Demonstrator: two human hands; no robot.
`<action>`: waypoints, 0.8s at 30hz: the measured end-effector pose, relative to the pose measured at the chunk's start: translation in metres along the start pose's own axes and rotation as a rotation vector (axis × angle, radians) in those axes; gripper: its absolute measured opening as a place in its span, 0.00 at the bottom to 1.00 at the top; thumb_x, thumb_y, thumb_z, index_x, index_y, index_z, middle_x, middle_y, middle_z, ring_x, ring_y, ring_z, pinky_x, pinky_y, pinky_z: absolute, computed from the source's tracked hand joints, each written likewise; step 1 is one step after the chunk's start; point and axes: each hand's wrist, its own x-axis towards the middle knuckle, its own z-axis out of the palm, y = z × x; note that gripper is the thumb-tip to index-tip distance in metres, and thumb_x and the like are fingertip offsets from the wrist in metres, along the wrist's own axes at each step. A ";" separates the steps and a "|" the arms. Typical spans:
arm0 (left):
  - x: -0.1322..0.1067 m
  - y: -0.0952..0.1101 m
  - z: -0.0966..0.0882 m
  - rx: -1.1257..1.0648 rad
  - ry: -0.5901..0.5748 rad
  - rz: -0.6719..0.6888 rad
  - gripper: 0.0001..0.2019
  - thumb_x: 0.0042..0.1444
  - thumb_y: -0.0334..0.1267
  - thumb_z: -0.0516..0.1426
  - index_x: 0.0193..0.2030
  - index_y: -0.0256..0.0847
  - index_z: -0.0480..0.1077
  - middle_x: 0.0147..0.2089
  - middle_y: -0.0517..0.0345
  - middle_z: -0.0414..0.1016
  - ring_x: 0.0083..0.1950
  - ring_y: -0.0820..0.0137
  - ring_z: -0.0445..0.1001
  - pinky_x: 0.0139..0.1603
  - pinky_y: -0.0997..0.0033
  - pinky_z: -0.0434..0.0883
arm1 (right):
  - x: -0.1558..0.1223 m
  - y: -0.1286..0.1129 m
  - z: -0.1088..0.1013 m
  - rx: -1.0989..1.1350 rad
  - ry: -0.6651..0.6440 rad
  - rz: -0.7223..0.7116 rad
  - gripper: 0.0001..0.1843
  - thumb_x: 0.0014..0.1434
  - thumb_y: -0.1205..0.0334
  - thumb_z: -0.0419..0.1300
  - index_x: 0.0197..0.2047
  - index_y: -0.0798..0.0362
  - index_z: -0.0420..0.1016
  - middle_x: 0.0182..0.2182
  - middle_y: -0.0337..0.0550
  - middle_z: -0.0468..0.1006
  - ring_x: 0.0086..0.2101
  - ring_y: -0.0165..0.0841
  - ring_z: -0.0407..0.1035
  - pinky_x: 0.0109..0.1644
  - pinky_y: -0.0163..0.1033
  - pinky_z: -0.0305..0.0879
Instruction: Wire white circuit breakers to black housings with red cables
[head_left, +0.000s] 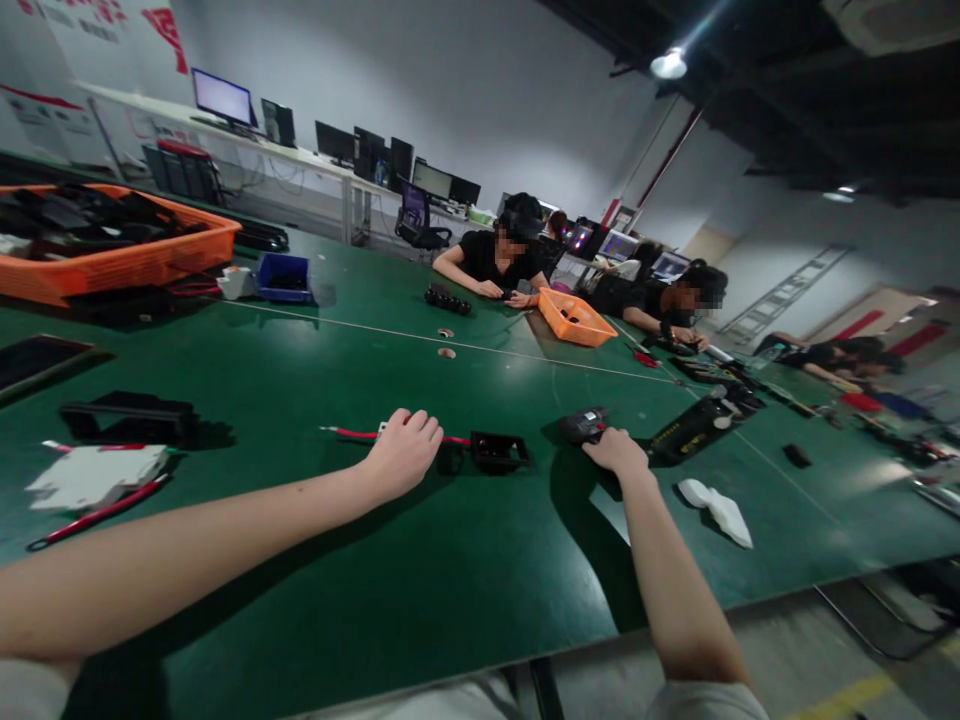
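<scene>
My left hand [405, 452] is closed over a small white circuit breaker, mostly hidden beneath the fingers. A red cable [352, 434] sticks out to its left, ending in a bare metal tip; more red cable runs right toward a black rectangular housing [500, 451]. My right hand [619, 453] grips a black cordless drill [585, 425] that lies on the green table; its handle is partly covered by the hand. At the left rest a second white circuit breaker [97, 475] with red cables and a larger black frame [129, 416].
Orange basket [150, 262] of black parts stands at the far left, beside a blue bin [283, 278]. A black bottle-like cylinder [694, 425] and white crumpled piece [716, 508] lie right of my hand. Co-workers [499, 255] sit across the table [420, 590] near an orange tray [576, 318].
</scene>
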 end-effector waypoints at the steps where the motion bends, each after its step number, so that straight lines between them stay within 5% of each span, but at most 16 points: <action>1: 0.000 0.000 0.000 0.002 0.002 0.000 0.11 0.60 0.27 0.51 0.45 0.32 0.73 0.42 0.43 0.74 0.44 0.58 0.68 0.44 0.58 0.59 | 0.004 0.005 0.001 0.027 -0.023 -0.009 0.31 0.57 0.43 0.59 0.51 0.63 0.75 0.50 0.66 0.75 0.49 0.52 0.74 0.50 0.48 0.68; 4: 0.000 0.001 -0.001 0.012 0.002 0.004 0.12 0.60 0.27 0.50 0.44 0.32 0.73 0.42 0.43 0.74 0.44 0.58 0.68 0.43 0.58 0.60 | 0.011 0.018 0.005 0.104 -0.055 -0.034 0.29 0.56 0.43 0.60 0.48 0.61 0.76 0.44 0.60 0.79 0.45 0.48 0.76 0.47 0.43 0.68; 9: 0.001 0.001 0.001 0.029 0.016 0.014 0.11 0.61 0.27 0.49 0.43 0.32 0.73 0.41 0.44 0.74 0.43 0.58 0.68 0.42 0.58 0.60 | 0.009 0.024 0.011 0.211 0.010 -0.008 0.32 0.52 0.42 0.63 0.49 0.62 0.76 0.45 0.64 0.79 0.46 0.52 0.74 0.47 0.46 0.66; 14: 0.001 0.000 0.004 0.034 0.041 0.006 0.09 0.60 0.27 0.51 0.41 0.32 0.72 0.39 0.45 0.73 0.42 0.58 0.68 0.41 0.58 0.59 | -0.006 0.013 0.003 0.441 0.042 -0.027 0.24 0.52 0.44 0.64 0.37 0.60 0.78 0.30 0.53 0.79 0.36 0.46 0.76 0.40 0.42 0.67; 19: 0.000 -0.001 0.006 0.016 0.052 0.016 0.08 0.60 0.28 0.52 0.41 0.33 0.72 0.40 0.45 0.73 0.43 0.58 0.67 0.41 0.57 0.58 | -0.044 -0.005 -0.039 0.862 0.089 -0.116 0.25 0.63 0.43 0.49 0.43 0.57 0.74 0.33 0.47 0.78 0.31 0.35 0.73 0.33 0.36 0.70; 22: -0.001 -0.001 0.005 0.014 0.050 0.009 0.08 0.60 0.29 0.52 0.41 0.34 0.72 0.40 0.45 0.73 0.42 0.58 0.67 0.41 0.57 0.58 | -0.086 -0.015 -0.079 1.465 -0.125 -0.216 0.18 0.60 0.49 0.55 0.43 0.54 0.74 0.34 0.46 0.78 0.29 0.32 0.71 0.32 0.34 0.72; 24: -0.001 -0.001 0.004 0.032 0.050 0.017 0.08 0.61 0.30 0.51 0.41 0.33 0.72 0.39 0.45 0.72 0.42 0.58 0.67 0.40 0.57 0.57 | -0.120 -0.021 -0.104 1.629 -0.325 -0.229 0.17 0.60 0.51 0.56 0.43 0.55 0.76 0.33 0.47 0.77 0.28 0.32 0.71 0.30 0.34 0.72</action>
